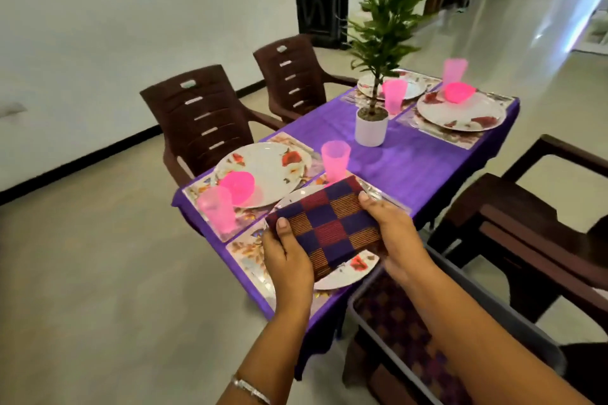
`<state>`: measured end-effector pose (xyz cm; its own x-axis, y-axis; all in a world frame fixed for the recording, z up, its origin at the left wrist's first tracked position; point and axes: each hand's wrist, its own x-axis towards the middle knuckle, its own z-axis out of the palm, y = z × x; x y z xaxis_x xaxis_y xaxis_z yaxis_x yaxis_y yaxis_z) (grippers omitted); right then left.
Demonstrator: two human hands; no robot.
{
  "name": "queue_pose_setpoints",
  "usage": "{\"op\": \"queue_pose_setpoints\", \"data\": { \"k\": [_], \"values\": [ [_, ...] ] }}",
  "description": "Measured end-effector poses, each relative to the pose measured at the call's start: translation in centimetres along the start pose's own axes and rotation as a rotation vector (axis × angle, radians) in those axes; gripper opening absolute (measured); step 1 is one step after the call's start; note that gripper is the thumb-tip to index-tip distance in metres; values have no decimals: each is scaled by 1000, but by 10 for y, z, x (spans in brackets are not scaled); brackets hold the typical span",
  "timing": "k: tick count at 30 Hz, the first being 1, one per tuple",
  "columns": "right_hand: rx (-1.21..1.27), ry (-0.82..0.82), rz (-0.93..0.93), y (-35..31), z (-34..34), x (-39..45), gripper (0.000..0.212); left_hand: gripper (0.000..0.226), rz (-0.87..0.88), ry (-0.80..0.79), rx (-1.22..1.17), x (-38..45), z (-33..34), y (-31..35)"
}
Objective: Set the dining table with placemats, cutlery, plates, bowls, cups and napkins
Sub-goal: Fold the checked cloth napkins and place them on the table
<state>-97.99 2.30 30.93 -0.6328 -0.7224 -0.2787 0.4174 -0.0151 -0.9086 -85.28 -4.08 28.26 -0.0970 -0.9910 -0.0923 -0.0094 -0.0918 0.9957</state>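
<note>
Head view, and both hands are up over the near corner of the surface point(411, 168), which wears a purple cloth. The left hand point(287, 256) and the right hand point(393, 230) hold a folded checked napkin point(329, 227) between them, thumbs pressed on top, fingers curled underneath, gripping it at either end. The napkin hangs just above the near plate point(348, 273), a white one with red flowers that sits on a floral placemat point(246, 256).

Containers now. Down at the lower right sits a grey bin point(493, 316), and inside it lies more checked cloth in the same purple and maroon; how many pieces, I cannot tell. To the left, the second plate point(273, 168) carries a pink bowl point(237, 186) at its near edge, and its inside is too blurred to read. A translucent pink cup point(217, 209) stands just in front of that bowl, and another pink cup point(335, 159) stands just beyond the napkin. Both look see-through, with nothing visible in them.

Mid-surface, a white pot point(371, 128) holds soil and a tall green plant point(388, 10). At the far end, 2 more plates sit on mats: the right one point(460, 112) carries a pink bowl point(459, 92), with a pink cup point(454, 71) behind it, and another pink cup point(393, 96) stands by the left one. 2 brown chairs point(204, 122) stand along the left side.
</note>
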Motion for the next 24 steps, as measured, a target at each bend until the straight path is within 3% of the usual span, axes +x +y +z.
{"op": "queue_pose_setpoints", "data": {
  "k": [4,6,9,13,16,18,20,22,24],
  "values": [
    [318,-1,140,5,-31,18,43,19,-42,-84,-49,11,48,-9],
    [341,11,155,10,-43,27,52,17,-60,-143,-60,14,75,-15],
    [355,75,96,12,-60,45,48,16,-73,-231,5,17,117,-29],
    [363,329,17,2,-101,91,53,44,-132,-503,208,31,168,-47],
    [326,450,16,-10,-136,130,53,27,-131,-731,394,56,194,-53],
    [286,476,60,-17,-156,157,51,26,7,-866,607,78,213,-55],
    [225,501,129,-19,-176,185,65,42,188,-972,838,100,233,-56],
    [186,514,172,-15,-193,217,82,54,319,-1045,1042,121,257,-56],
    [162,503,200,-10,-201,246,80,54,391,-1071,1148,142,276,-54]
  ]
}}
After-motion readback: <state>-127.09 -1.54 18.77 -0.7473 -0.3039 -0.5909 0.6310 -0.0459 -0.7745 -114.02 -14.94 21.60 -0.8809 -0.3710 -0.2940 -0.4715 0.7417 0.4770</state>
